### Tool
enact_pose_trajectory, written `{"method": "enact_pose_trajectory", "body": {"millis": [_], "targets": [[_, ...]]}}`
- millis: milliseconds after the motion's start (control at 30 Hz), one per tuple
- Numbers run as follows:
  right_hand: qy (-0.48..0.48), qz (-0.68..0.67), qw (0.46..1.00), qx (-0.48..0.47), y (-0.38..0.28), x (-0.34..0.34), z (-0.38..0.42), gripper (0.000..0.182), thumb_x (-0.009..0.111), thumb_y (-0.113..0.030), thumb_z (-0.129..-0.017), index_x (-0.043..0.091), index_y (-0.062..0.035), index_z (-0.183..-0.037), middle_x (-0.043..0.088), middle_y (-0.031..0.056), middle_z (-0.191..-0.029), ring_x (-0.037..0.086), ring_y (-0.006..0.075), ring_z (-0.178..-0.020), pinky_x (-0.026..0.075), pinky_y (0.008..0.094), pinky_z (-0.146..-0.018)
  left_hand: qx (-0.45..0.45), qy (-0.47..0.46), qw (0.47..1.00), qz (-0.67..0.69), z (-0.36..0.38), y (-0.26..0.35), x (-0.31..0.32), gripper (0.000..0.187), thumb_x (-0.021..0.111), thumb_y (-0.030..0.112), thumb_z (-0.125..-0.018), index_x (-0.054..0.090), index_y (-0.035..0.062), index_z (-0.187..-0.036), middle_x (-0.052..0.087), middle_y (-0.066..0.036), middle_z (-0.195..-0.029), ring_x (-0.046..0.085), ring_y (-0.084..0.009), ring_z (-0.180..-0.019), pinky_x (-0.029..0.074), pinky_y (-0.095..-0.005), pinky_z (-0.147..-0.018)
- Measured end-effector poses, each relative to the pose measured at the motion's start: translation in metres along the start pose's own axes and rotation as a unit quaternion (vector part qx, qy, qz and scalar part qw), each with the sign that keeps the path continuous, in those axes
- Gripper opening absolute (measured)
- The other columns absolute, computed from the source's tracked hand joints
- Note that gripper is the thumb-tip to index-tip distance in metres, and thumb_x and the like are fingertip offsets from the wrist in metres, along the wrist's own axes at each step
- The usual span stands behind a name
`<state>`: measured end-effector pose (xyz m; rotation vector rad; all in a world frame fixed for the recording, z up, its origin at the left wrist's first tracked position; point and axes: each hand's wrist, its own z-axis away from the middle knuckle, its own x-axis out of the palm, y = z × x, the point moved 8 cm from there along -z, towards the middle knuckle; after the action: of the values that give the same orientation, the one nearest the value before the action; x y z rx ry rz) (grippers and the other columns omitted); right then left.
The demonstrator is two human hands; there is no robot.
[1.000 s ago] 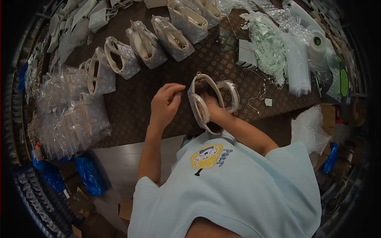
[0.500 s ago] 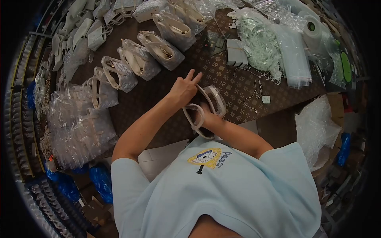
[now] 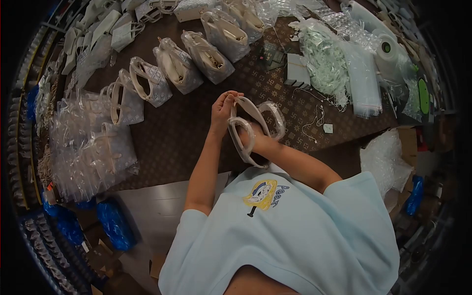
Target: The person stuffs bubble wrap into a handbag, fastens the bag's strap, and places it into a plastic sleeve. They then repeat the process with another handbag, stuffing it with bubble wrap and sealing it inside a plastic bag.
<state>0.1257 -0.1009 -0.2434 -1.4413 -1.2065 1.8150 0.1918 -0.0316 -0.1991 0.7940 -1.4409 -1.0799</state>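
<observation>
A pale handbag stands open in front of my shirt, its two handles wrapped in clear film. My left hand is closed at the far left end of the bag's rim, with thumb and fingers pinched together there. My right hand reaches down into the bag's opening between the handles. Its fingers are hidden inside, so what they touch does not show.
A row of patterned handbags stands along the back left. Plastic-wrapped bags pile at left. At right lie white boxes, shredded filling, clear plastic sleeves, white cords and bubble wrap.
My left hand has gone from spread, raised fingers to a pinch at the bag's rim, its forearm now more upright. My right hand stays inside the bag. The view has shifted slightly.
</observation>
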Motion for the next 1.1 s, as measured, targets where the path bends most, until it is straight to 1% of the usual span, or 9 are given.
{"method": "enact_pose_trajectory", "body": {"millis": [100,133,200,300,433,500,600,900,1100], "targets": [[-0.089,0.214,0.971,-0.057,-0.051,-0.023,0.001,0.027,0.059,-0.012,-0.071,0.058,-0.0038,-0.097,0.058,0.014,-0.097,0.059,0.0279,-0.088,0.049,0.0353,-0.073,0.005,-0.021,1.0,0.02,-0.005,0.0,-0.006,0.023,0.049,0.023,-0.093,0.057,0.0024,-0.098,0.063,-0.007,-0.096,0.056,-0.0089,-0.08,0.046,-0.023,-0.072],[-0.096,0.216,0.97,-0.056,-0.071,-0.032,0.005,0.027,0.059,-0.012,-0.071,0.058,-0.0038,-0.097,0.058,0.014,-0.097,0.059,0.0279,-0.088,0.049,0.0353,-0.073,0.004,-0.016,1.0,0.024,-0.001,-0.001,-0.01,0.023,0.049,0.023,-0.093,0.057,0.0024,-0.098,0.063,-0.007,-0.096,0.056,-0.0089,-0.08,0.046,-0.023,-0.072],[0.072,0.208,0.964,-0.153,-0.122,-0.073,0.009,0.028,0.059,-0.005,-0.069,0.056,-0.0048,-0.096,0.057,0.012,-0.093,0.057,0.0271,-0.088,0.048,0.0342,-0.072,-0.041,-0.021,0.992,0.118,0.002,-0.004,-0.014,0.022,0.05,0.022,-0.093,0.057,0.0016,-0.098,0.062,-0.008,-0.097,0.057,-0.0097,-0.081,0.046,-0.0225,-0.072],[0.147,0.414,0.882,-0.172,-0.113,-0.076,-0.022,0.028,0.061,-0.01,-0.069,0.054,-0.0085,-0.096,0.055,0.0048,-0.088,0.053,0.0218,-0.086,0.047,0.0293,-0.07,-0.054,-0.036,0.995,0.077,0.005,-0.005,-0.011,0.022,0.05,0.02,-0.092,0.058,0.0012,-0.1,0.061,-0.003,-0.092,0.056,-0.0075,-0.078,0.045,-0.0203,-0.07],[0.111,0.395,0.89,-0.199,-0.101,-0.071,-0.033,0.025,0.061,-0.012,-0.069,0.054,-0.0097,-0.093,0.055,0.0028,-0.088,0.054,0.0205,-0.083,0.047,0.0294,-0.068,-0.044,-0.053,0.996,0.053,0.009,-0.001,-0.016,0.022,0.048,0.018,-0.093,0.059,0.0014,-0.103,0.059,0.001,-0.089,0.054,-0.0048,-0.075,0.045,-0.0184,-0.066],[0.11,0.351,0.874,-0.317,-0.113,-0.066,-0.024,0.024,0.062,-0.013,-0.07,0.053,-0.0107,-0.092,0.056,0.0013,-0.089,0.055,0.0188,-0.08,0.048,0.0293,-0.067,-0.055,-0.046,0.996,0.046,0.013,0.001,-0.019,0.022,0.048,0.017,-0.093,0.059,0.0015,-0.103,0.059,0.0,-0.089,0.054,-0.0048,-0.075,0.045,-0.018,-0.065],[0.104,0.35,0.861,-0.355,-0.127,-0.062,-0.021,0.019,0.062,-0.014,-0.071,0.054,-0.0116,-0.089,0.058,0.0,-0.091,0.056,0.0174,-0.079,0.049,0.0292,-0.067,-0.064,-0.028,0.997,0.041,0.017,0.004,-0.024,0.021,0.047,0.017,-0.093,0.059,0.0016,-0.102,0.06,0.0,-0.089,0.054,-0.0049,-0.075,0.045,-0.0177,-0.065],[0.096,0.35,0.831,-0.422,-0.118,-0.052,-0.027,0.018,0.061,-0.015,-0.071,0.054,-0.0118,-0.088,0.058,-0.0008,-0.094,0.057,0.016,-0.082,0.048,0.0274,-0.068,-0.074,-0.009,0.994,0.085,0.024,0.006,-0.03,0.021,0.05,0.016,-0.091,0.058,0.0028,-0.105,0.06,0.0,-0.091,0.057,-0.0055,-0.077,0.047,-0.0192,-0.066],[0.117,0.367,0.84,-0.382,-0.113,-0.048,-0.037,0.016,0.059,-0.015,-0.069,0.054,-0.0125,-0.084,0.056,-0.0016,-0.085,0.055,0.0152,-0.079,0.047,0.0263,-0.064,-0.1,0.014,0.991,0.092,0.026,0.004,-0.035,0.021,0.051,0.016,-0.091,0.058,0.0023,-0.105,0.061,-0.001,-0.091,0.058,-0.0067,-0.077,0.048,-0.0201,-0.067]]}}
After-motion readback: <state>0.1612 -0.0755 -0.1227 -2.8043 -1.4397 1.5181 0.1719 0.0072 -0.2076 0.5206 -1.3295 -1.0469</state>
